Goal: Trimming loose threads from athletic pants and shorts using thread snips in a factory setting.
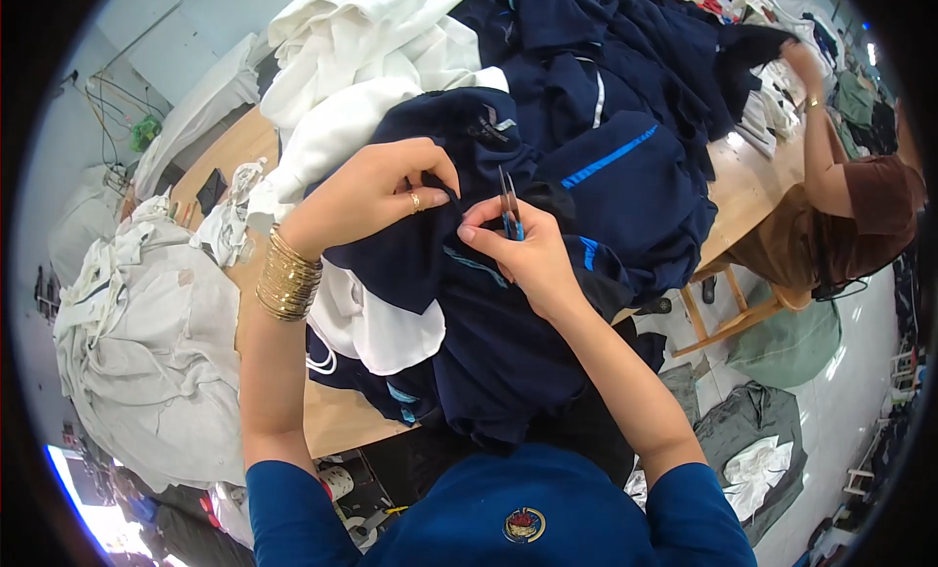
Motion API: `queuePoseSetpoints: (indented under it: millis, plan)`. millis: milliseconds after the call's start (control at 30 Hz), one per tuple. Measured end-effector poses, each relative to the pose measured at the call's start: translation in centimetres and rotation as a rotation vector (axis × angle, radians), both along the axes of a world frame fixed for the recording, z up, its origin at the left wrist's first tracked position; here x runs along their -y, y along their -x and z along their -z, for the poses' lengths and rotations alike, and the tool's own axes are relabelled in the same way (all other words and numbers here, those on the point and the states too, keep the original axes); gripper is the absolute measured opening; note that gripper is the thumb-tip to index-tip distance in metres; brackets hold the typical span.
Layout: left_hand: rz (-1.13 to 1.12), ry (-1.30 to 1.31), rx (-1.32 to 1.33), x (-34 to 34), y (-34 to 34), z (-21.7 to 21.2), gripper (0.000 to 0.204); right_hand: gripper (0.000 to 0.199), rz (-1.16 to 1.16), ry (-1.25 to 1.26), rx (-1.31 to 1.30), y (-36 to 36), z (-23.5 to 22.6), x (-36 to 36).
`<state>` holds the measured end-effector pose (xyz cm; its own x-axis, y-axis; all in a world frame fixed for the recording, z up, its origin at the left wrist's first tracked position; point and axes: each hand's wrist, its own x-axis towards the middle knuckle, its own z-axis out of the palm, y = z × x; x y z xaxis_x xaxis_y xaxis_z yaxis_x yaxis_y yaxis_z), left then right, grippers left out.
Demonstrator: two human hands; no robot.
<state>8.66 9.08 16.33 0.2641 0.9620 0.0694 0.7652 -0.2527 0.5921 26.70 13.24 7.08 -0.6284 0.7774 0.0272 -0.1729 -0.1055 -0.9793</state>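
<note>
Cloth (147, 362), pale grey and crumpled, makes a tall heap at my far left, beside the wooden table (230, 156). White garments (366, 49) lie piled behind my left wrist, which carries a stack of gold bangles (288, 277). My left hand (376, 188), with 1 ring (415, 201) showing, has thumb and forefinger pinched on a narrow fold of the navy garment (396, 264). That garment lies right in front of me, over a white piece (396, 327) with a pale cord.

Just to the right of the pinch, my right hand (528, 259) is wrapped round small thread snips (514, 218), with the 2 blades pointing up and away from me. My right thumb and forefinger come together near the same fold; I can't tell whether they grip cloth there. For good control, I should hold the fold taut between both hands, press only with the fingertips, and mind that the blades clear the fabric and my left fingers.

More navy garments (625, 210), 1 with a bright blue strip, mound up to my right. Beyond them, a co-worker in brown (884, 200) sits on a wooden stool (692, 318), a hand (803, 64) reaching to dark cloth.
</note>
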Motion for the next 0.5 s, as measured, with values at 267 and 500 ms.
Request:
queuePoseSetpoints:
  millis: [267, 500]
  plan:
    - [-0.019, -0.036, 0.12, 1.5, 1.3, -0.4, 0.008, 0.013, 0.07, -0.112, -0.096, 2.4, -0.9, 1.1]
    - [-0.068, -0.05, 0.237, 2.5, 1.9, 0.5, 0.007, 0.014, 0.088, -0.171, -0.084, 3.5, -1.0, 0.9]
